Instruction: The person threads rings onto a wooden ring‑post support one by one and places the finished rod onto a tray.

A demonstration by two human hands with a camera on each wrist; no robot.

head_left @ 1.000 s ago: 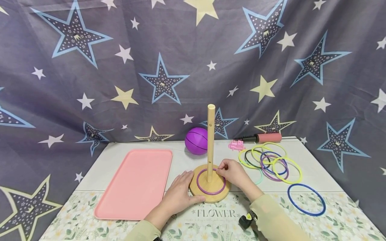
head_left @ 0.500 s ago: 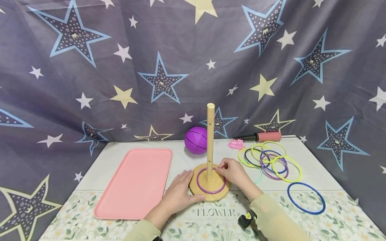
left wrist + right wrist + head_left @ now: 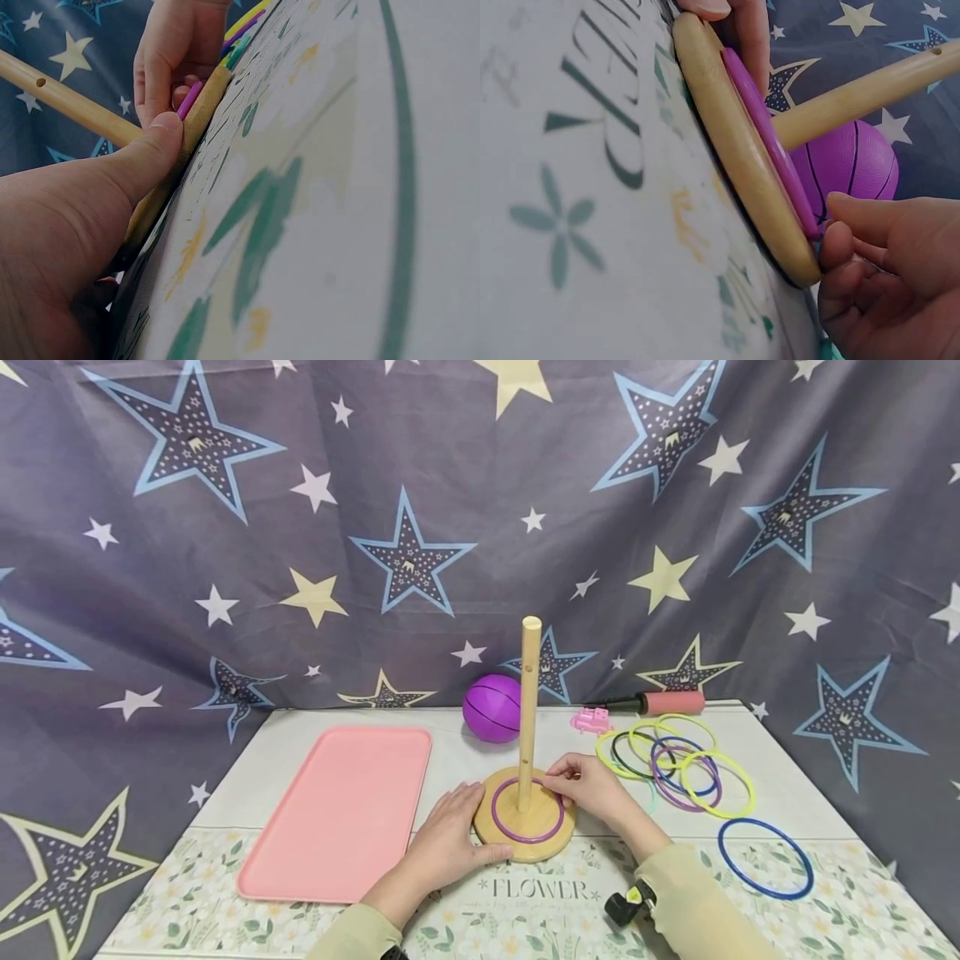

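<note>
"FLOWER" is printed on the floral tablecloth (image 3: 480, 937) at bottom centre, the smaller line beneath it illegible, and a grey star-patterned backdrop (image 3: 450, 468) fills the upper frame. Below centre, a purple ring (image 3: 769, 139) circles the upright post (image 3: 529, 710) on the round wooden base (image 3: 510, 810); the right hand (image 3: 592, 785) pinches the ring's edge, while the left hand (image 3: 447, 835) rests, fingers extended, against the base's left edge.

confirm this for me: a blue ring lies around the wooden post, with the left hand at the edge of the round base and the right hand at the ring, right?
Not quite: the ring around the wooden post is purple, not blue, as the head view shows. The rest stands.
</note>
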